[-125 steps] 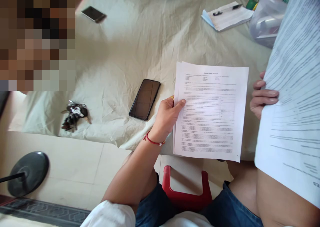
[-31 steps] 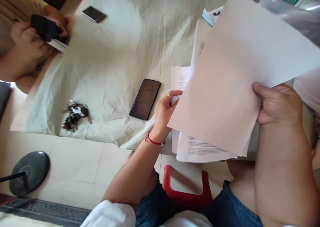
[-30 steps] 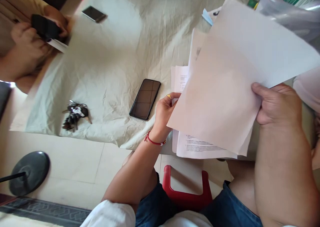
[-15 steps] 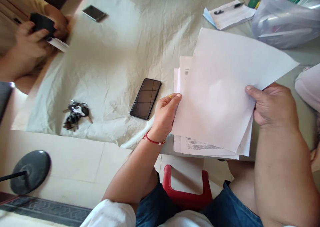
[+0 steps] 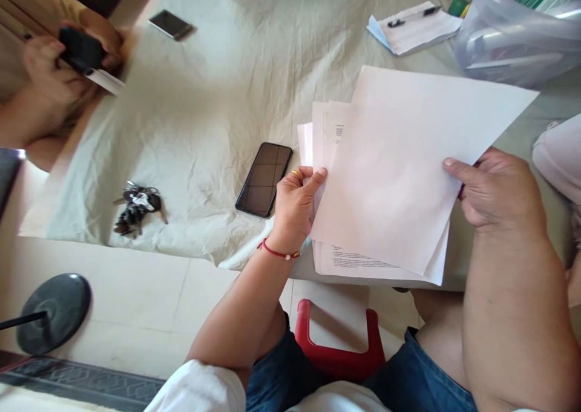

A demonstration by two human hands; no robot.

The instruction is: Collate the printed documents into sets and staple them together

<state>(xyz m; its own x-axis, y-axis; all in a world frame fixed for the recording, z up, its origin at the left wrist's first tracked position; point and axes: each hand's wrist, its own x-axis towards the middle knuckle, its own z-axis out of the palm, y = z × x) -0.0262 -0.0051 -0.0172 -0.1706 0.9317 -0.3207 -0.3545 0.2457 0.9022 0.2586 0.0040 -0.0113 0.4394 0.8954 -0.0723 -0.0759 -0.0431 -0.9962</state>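
Note:
My right hand [image 5: 497, 188] grips the right edge of a blank-faced white sheet [image 5: 408, 158], laid askew over a stack of printed papers [image 5: 358, 264]. My left hand [image 5: 295, 209], with a gold ring and a red thread bracelet, pinches the left edge of that stack at the near edge of the cloth-covered table [image 5: 218, 97]. Printed text shows only along the stack's bottom and upper left; the rest is hidden under the top sheet.
A black phone [image 5: 264, 179] lies just left of my left hand, a bunch of keys [image 5: 136, 209] further left. Another phone [image 5: 171, 25], a paper pile with a pen [image 5: 415, 28] and a clear plastic tub [image 5: 512, 31] sit at the back. Another person's hands [image 5: 68, 55] hold a dark object at the far left. A red stool [image 5: 338, 351] is under me.
The sheet in my right hand has turned over, come down from the upper right and settled onto the stack. My left hand has shifted slightly along the stack's left edge.

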